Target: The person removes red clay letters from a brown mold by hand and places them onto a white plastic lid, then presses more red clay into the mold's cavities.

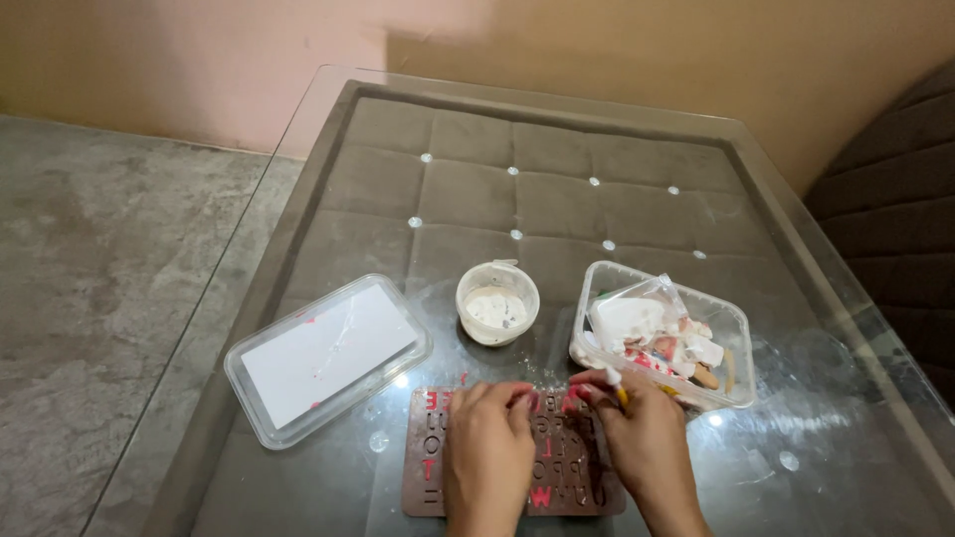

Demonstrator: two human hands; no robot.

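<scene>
Brown letter mould (430, 467) flat on the glass bench (796, 467), at the near edge, long axis running left to right, directly under both hands. Left hand (487, 452) resting on its middle, fingers (517, 393) curled down onto the upper row of letters. Right hand (647, 447) on the right end, fingers pinched on a small yellow-tipped tool (619, 390). Beyond: white cup of paste (497, 303); clear tub of packets (736, 328) just beside the right hand; lidded tray (328, 358) left.

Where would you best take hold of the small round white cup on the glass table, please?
Grip the small white cup around its outer wall just below the rim, from above or the far side: it stands upright and open, and both hands crowd the near side.
</scene>
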